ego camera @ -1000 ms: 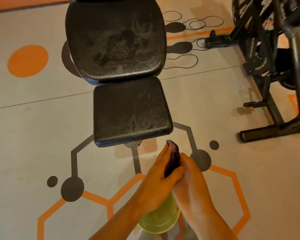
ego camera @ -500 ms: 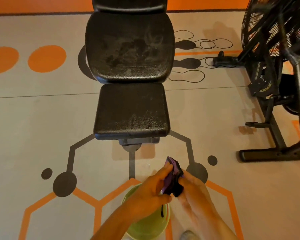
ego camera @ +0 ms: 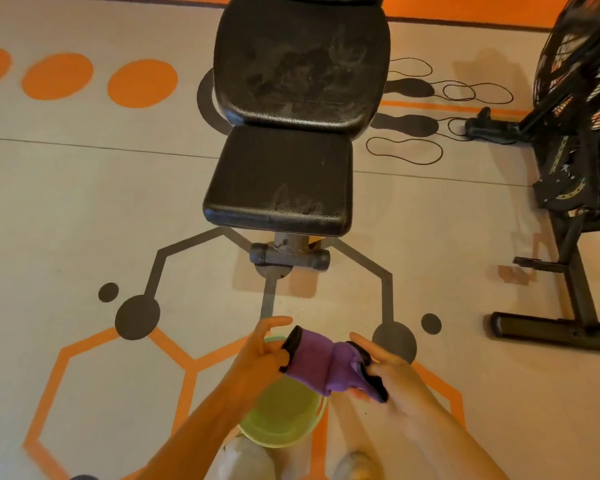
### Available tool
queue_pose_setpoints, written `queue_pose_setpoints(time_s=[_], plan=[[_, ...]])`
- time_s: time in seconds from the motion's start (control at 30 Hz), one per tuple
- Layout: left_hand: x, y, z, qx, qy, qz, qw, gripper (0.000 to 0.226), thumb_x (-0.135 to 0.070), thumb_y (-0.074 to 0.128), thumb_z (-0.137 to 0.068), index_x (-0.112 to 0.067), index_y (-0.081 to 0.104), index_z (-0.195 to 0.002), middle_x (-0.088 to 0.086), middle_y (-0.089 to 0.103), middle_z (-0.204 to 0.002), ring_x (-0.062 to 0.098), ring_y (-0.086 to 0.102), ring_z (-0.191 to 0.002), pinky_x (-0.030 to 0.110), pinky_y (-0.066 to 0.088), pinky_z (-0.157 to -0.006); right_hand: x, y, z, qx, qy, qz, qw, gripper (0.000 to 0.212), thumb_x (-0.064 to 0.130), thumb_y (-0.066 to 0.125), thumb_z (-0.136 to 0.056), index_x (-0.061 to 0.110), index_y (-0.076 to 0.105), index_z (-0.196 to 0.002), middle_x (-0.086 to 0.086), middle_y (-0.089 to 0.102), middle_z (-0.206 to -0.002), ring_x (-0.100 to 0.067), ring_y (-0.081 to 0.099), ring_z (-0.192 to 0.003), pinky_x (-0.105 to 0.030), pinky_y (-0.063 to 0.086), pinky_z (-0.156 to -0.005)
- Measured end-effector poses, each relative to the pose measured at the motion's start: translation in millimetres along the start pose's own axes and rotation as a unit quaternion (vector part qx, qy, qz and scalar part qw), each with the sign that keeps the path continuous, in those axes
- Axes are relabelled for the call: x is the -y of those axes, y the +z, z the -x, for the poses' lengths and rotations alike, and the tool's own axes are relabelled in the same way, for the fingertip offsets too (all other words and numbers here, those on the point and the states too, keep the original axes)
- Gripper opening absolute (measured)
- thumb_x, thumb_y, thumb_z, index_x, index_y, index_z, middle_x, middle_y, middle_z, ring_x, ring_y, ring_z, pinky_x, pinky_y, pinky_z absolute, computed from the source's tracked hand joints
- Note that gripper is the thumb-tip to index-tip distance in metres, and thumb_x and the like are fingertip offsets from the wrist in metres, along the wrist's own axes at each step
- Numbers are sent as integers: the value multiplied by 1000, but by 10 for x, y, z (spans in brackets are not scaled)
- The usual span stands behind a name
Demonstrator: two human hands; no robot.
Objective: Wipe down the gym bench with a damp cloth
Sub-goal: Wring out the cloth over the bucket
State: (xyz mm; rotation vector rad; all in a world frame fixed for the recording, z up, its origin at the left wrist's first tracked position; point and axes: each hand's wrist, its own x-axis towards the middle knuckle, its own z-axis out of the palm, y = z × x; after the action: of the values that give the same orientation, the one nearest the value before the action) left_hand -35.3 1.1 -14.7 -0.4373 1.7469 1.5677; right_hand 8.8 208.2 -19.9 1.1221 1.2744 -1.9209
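Patterned floor (ego camera: 84,209); purple cloth (ego camera: 321,367) stretched between left hand (ego camera: 260,358), right hand (ego camera: 392,374) grip.

My forearms are bare to the frame's edge, with no sleeves, watch or rings showing. My left hand (ego camera: 257,362) and right hand (ego camera: 392,375) wear no gloves. Nearer me than the green bowl (ego camera: 284,420), I wear pale, light-coloured shoes (ego camera: 355,464).

You see warm, even light; the bench (ego camera: 291,109) shows dull sheen, edges bow, forearms blur at 6 o'clock.
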Motion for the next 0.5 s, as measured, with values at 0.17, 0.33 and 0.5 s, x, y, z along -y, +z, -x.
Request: queue_pose_setpoints(time_s=[0.17, 0.33, 0.5], plan=[[487, -55, -142, -94, -21, 51, 994, 34, 12, 50, -72, -10, 67, -92, 16, 67, -83, 28, 64, -76, 25, 55, -57, -193, -179, -124, -22, 39, 19, 999, 21, 19, 54, -92, 3, 68, -96, -12, 65, -84, -21, 60, -65, -28, 45, -54], [911, -22, -322, -107, -68, -5, 992, 54, 23, 35, -85, -13, 75, -93, 2, 71, -83, 14, 58, -65, 16, 50, -65, -564, -335, -467, -124, -19, 227, 966, 24, -11, 59, -82, 4, 65, -99, -12, 68, -91, -18, 61, -71, -15, 48, -51], [1290, 72, -563, -109, -101, -65, 987, 46, 9, 50, -88, -18, 66, -122, 3, 67, -105, 15, 59, -77, 21, 51, -72, -910, -479, -888, -193, -22, 303, 933, 18, -9, 58, -80, 8, 63, -81, -16, 67, -85, -30, 60, -77, -37, 53, -69]])
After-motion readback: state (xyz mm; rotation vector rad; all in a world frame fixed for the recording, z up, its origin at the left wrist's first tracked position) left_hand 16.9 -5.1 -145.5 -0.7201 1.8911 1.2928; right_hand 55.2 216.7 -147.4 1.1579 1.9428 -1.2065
